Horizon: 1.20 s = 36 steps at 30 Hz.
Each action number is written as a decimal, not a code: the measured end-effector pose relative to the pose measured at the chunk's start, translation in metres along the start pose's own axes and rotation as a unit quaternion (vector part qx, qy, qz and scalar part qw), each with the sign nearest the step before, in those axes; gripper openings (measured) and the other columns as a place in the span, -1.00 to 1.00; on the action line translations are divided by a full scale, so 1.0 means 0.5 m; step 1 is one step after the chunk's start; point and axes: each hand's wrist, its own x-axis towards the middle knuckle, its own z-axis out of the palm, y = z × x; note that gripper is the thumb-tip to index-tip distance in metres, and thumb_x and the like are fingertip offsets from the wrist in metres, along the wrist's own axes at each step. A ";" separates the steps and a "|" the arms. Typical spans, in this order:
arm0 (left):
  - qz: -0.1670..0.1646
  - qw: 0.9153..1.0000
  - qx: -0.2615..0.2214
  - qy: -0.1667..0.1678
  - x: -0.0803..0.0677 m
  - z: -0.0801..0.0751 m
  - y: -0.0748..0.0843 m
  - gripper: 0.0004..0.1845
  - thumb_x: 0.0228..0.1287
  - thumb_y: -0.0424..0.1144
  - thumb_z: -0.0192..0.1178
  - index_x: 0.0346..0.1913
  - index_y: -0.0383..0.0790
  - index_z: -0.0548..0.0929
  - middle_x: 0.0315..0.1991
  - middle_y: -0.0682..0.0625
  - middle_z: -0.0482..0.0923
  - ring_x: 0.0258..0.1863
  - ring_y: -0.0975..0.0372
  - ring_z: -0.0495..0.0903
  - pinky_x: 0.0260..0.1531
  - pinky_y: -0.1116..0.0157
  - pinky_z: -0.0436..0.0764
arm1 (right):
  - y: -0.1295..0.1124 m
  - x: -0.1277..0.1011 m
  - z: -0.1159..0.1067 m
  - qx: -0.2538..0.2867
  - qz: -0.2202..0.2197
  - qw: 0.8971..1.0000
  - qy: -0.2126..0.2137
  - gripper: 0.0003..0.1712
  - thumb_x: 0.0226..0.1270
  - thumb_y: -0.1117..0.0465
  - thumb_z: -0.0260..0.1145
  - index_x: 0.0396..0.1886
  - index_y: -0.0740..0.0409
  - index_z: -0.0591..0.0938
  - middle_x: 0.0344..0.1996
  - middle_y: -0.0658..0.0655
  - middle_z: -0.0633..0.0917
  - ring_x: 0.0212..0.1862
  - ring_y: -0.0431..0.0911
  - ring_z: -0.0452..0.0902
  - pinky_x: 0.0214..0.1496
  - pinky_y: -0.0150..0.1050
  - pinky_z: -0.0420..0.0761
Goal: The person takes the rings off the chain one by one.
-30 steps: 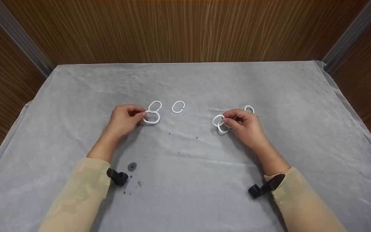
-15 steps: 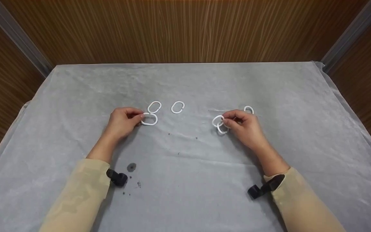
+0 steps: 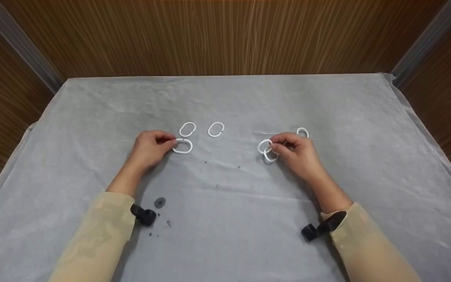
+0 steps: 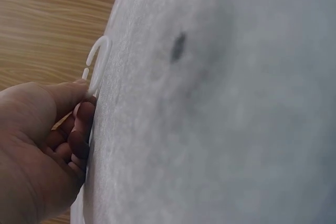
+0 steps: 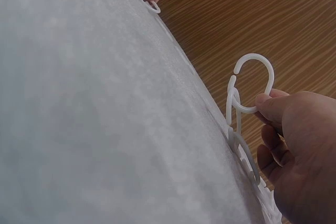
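Note:
My left hand [image 3: 149,149] pinches the left end of a white oval shower curtain ring [image 3: 191,148] between thumb and fingers, low over the cloth. In the left wrist view, a small gap shows in that ring's side [image 4: 108,51]. My right hand [image 3: 298,154] pinches another white curtain ring [image 5: 271,72], raised upright, its gap facing left in the right wrist view. From it hangs a linked ring [image 5: 229,106], and a greyer, shaded ring [image 5: 247,153] continues below. Just beyond the left hand's ring lies a loose ring [image 3: 181,131].
Another loose ring [image 3: 210,131] lies right of the first on the grey cloth-covered table [image 3: 225,235]. Behind my right hand part of a further ring [image 3: 303,129] shows. A wood-grain panel [image 3: 225,39] closes off the back. Dark spots [image 3: 160,202] mark the cloth near my left wrist.
My left hand has drawn its ring slightly toward me, so it no longer overlaps the loose ring behind it. My right hand and its linked rings have hardly moved.

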 end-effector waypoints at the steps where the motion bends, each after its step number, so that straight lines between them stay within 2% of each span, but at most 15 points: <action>1: 0.001 1.000 0.000 0.000 0.000 0.000 0.000 -0.80 0.46 -0.28 0.37 0.00 -0.32 0.82 -0.15 -0.13 0.78 -0.18 0.17 0.63 -0.16 0.34 0.53 | -0.001 0.000 0.000 0.000 0.001 1.000 0.001 -0.91 0.36 0.42 0.50 -0.17 0.28 0.82 -0.32 0.22 0.77 -0.32 -0.20 0.55 -0.27 -0.46 0.50; 7: 0.002 1.000 -0.005 0.006 0.001 0.002 -0.001 -0.80 0.43 -0.29 0.39 -0.01 -0.32 0.82 -0.18 -0.12 0.77 -0.22 0.20 0.61 -0.19 0.37 0.52 | -0.001 -0.001 0.000 0.000 -0.001 1.000 0.003 -0.89 0.35 0.43 0.51 -0.16 0.29 0.82 -0.30 0.23 0.77 -0.32 -0.20 0.54 -0.27 -0.47 0.49; 14: 0.006 1.000 -0.006 0.020 0.003 0.005 0.000 -0.80 0.42 -0.28 0.39 -0.02 -0.32 0.82 -0.17 -0.15 0.77 -0.18 0.14 0.62 -0.14 0.31 0.53 | -0.001 -0.001 -0.002 -0.002 0.000 1.000 0.005 -0.89 0.34 0.43 0.51 -0.16 0.29 0.82 -0.29 0.23 0.77 -0.30 -0.19 0.53 -0.26 -0.46 0.48; 21: 0.005 0.999 -0.015 0.039 0.003 0.001 0.015 -0.81 0.42 -0.30 0.38 -0.03 -0.33 0.83 -0.17 -0.16 0.76 -0.16 0.13 0.62 -0.12 0.32 0.52 | 0.001 0.000 -0.003 0.001 0.000 1.000 -0.002 -0.90 0.36 0.44 0.48 -0.16 0.29 0.82 -0.31 0.22 0.77 -0.29 -0.15 0.54 -0.24 -0.44 0.49; 29: 0.034 0.996 -0.051 0.071 0.005 0.018 0.068 -0.82 0.38 -0.31 0.42 -0.08 -0.36 0.83 -0.29 -0.08 0.74 -0.33 0.27 0.59 -0.28 0.45 0.52 | 0.002 0.001 0.000 0.004 -0.010 1.000 0.000 -0.91 0.35 0.45 0.49 -0.18 0.28 0.82 -0.33 0.21 0.77 -0.33 -0.17 0.54 -0.27 -0.44 0.49; 36: 0.057 0.993 -0.090 0.050 -0.008 0.052 0.131 -0.85 0.39 -0.31 0.43 -0.08 -0.30 0.84 -0.29 -0.07 0.76 -0.33 0.24 0.62 -0.27 0.40 0.57 | 0.002 0.002 0.002 0.007 -0.016 1.000 -0.004 -0.91 0.34 0.46 0.50 -0.20 0.27 0.82 -0.34 0.20 0.77 -0.32 -0.17 0.54 -0.26 -0.43 0.49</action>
